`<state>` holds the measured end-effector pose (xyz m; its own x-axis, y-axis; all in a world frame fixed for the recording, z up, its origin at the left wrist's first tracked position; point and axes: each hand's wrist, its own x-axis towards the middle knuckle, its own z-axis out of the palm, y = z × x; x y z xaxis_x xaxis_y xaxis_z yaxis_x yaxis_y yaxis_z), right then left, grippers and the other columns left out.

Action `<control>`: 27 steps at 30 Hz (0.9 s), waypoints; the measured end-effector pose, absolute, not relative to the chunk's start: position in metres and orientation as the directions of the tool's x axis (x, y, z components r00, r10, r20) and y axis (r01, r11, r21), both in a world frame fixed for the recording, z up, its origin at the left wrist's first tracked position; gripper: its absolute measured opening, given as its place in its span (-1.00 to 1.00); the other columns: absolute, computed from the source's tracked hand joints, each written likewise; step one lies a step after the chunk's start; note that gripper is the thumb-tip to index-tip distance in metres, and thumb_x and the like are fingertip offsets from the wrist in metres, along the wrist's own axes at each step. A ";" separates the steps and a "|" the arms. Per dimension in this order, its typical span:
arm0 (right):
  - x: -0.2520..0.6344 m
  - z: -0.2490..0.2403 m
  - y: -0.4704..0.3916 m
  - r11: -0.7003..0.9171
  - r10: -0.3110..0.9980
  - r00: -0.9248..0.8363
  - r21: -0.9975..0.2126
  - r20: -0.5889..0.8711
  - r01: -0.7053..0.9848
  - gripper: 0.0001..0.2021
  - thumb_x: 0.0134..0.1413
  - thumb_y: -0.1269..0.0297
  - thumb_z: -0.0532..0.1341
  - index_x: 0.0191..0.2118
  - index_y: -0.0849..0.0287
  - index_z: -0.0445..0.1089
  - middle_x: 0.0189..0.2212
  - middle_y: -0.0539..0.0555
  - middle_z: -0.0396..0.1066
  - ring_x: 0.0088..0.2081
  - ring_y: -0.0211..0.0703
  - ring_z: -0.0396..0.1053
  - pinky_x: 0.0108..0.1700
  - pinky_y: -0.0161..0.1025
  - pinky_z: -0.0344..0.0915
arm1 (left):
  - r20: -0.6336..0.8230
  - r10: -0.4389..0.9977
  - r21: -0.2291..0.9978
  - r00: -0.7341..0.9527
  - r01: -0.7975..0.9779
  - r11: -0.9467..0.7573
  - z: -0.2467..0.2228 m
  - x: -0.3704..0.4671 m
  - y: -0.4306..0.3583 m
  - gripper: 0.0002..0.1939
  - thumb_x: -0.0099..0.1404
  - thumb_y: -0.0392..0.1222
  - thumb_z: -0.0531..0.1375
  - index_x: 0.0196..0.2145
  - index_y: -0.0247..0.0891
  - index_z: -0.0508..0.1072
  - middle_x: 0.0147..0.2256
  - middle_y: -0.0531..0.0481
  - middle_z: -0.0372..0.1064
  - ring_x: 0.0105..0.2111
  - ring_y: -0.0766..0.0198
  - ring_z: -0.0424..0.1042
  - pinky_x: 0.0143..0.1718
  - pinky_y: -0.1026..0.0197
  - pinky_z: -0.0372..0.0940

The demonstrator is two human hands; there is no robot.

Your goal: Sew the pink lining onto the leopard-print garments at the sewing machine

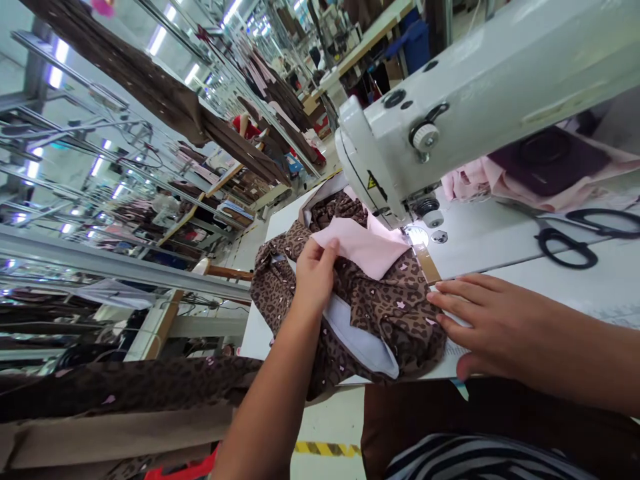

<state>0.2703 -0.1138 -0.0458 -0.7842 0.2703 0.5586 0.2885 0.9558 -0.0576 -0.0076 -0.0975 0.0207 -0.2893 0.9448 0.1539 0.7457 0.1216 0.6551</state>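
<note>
A pink fabric piece lies over a bunched leopard-print garment on the white sewing table. Its right end reaches the lit needle area of the sewing machine. My left hand pinches the left edge of the pink piece between thumb and fingers. My right hand rests with fingers outstretched on the table front, its fingertips beside the garment's right edge, holding nothing. Grey-white lining shows among the leopard folds. The needle tip cannot be made out.
Black-handled scissors lie right of the machine, below pink cloth with a dark purple item on it. Brown fabric hangs from rails at upper left. More leopard cloth drapes at lower left. A person in red is far behind.
</note>
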 end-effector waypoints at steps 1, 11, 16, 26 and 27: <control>0.271 -0.046 -0.113 0.956 0.270 -0.782 -0.058 0.562 0.289 -0.55 -0.04 -0.17 0.46 -0.29 0.15 0.54 -0.06 0.23 0.58 0.00 0.13 0.47 0.10 0.02 0.33 | 0.206 0.949 0.735 -0.240 0.678 0.012 0.021 -0.004 -0.107 -0.54 0.44 0.17 0.02 -0.01 -0.23 0.42 -0.02 -0.16 0.54 -0.06 0.14 0.53 -0.07 0.15 0.44; 0.271 -0.040 -0.109 0.953 0.288 -0.770 -0.089 0.570 0.290 -0.53 -0.14 -0.17 0.51 -0.31 0.11 0.49 -0.18 0.15 0.59 -0.08 0.08 0.50 0.08 0.00 0.34 | 0.024 0.828 0.508 0.560 0.706 -0.493 0.028 0.048 -0.170 -0.74 0.26 -0.38 0.14 -0.09 -0.27 0.41 -0.10 -0.19 0.48 -0.03 0.08 0.48 0.01 0.07 0.43; 0.271 -0.041 -0.105 0.956 0.271 -0.774 -0.063 0.572 0.287 -0.57 -0.04 -0.19 0.46 -0.32 0.11 0.51 -0.16 0.16 0.59 -0.04 0.06 0.49 0.09 0.01 0.34 | -0.178 0.875 0.278 0.451 0.876 -0.395 0.035 0.066 -0.147 -0.52 0.15 0.02 0.41 -0.06 -0.27 0.45 -0.15 -0.11 0.39 -0.20 0.06 0.47 -0.17 0.07 0.48; 0.275 -0.046 -0.097 0.959 0.269 -0.771 -0.086 0.577 0.270 -0.74 0.12 0.01 0.42 -0.25 0.10 0.56 -0.08 0.15 0.60 -0.01 0.06 0.49 0.08 0.01 0.34 | 0.212 0.424 0.123 0.881 0.406 -0.906 0.026 0.042 -0.148 -0.75 0.51 -0.32 0.05 0.02 -0.28 0.49 -0.10 -0.15 0.58 -0.05 0.16 0.53 0.00 0.13 0.46; 0.275 -0.045 -0.097 0.959 0.267 -0.775 -0.075 0.573 0.275 -0.74 0.12 0.02 0.42 -0.24 0.11 0.56 -0.06 0.16 0.59 0.00 0.07 0.49 0.08 0.01 0.34 | 0.212 0.386 0.083 0.898 0.377 -0.923 0.027 0.041 -0.152 -0.75 0.51 -0.32 0.06 0.04 -0.28 0.47 -0.07 -0.14 0.58 -0.01 0.16 0.52 0.05 0.13 0.45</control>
